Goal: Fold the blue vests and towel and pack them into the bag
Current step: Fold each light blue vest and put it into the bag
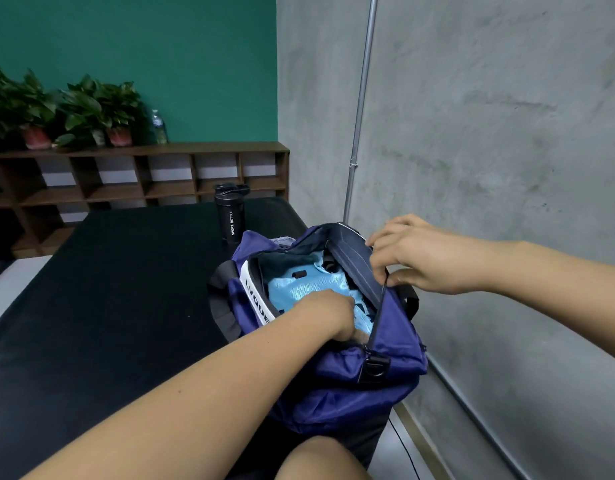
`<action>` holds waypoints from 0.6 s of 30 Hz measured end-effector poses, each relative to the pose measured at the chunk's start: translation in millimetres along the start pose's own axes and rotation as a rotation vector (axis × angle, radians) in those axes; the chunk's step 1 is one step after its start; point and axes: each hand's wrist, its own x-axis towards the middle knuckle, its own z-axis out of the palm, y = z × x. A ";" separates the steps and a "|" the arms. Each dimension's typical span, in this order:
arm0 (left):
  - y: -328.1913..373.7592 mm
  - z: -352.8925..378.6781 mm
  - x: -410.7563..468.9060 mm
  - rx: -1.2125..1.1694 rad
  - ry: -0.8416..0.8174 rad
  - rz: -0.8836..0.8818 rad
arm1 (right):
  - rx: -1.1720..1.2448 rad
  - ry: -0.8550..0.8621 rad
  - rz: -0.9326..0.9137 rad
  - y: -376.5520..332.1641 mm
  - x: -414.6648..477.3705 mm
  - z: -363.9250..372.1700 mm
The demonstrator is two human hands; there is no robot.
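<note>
A dark blue duffel bag (337,386) stands open at the right edge of the black table (101,289). Light blue mesh vests (299,284) lie folded inside it, with a darker teal towel (285,263) tucked at the far end. My left hand (328,313) reaches down into the opening and its fingertips are buried in the vest fabric near the front end. My right hand (408,259) pinches the bag's right flap at the zipper edge and holds it up and outward.
A black sport bottle (231,213) stands on the table just behind the bag. A wooden shelf unit (136,178) with potted plants and a water bottle lines the green back wall. A grey concrete wall and a metal pole (359,109) are close on the right.
</note>
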 end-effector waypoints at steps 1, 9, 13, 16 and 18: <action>0.5 -5.8 -4.3 -0.002 -0.013 0.040 | -0.005 -0.007 0.003 -2.4 0.5 3.2; -54.0 -38.9 -53.8 -0.154 0.173 0.117 | 0.018 0.015 0.081 -9.6 6.0 14.6; -93.0 -39.0 -91.2 -0.270 0.502 0.094 | 0.190 0.080 0.109 -31.3 30.0 12.3; -129.9 -26.9 -123.7 -0.378 0.653 0.031 | 0.264 0.142 0.078 -59.3 57.1 11.9; -157.4 -12.8 -143.5 -0.452 0.694 -0.031 | 0.303 0.189 0.063 -83.8 78.1 11.9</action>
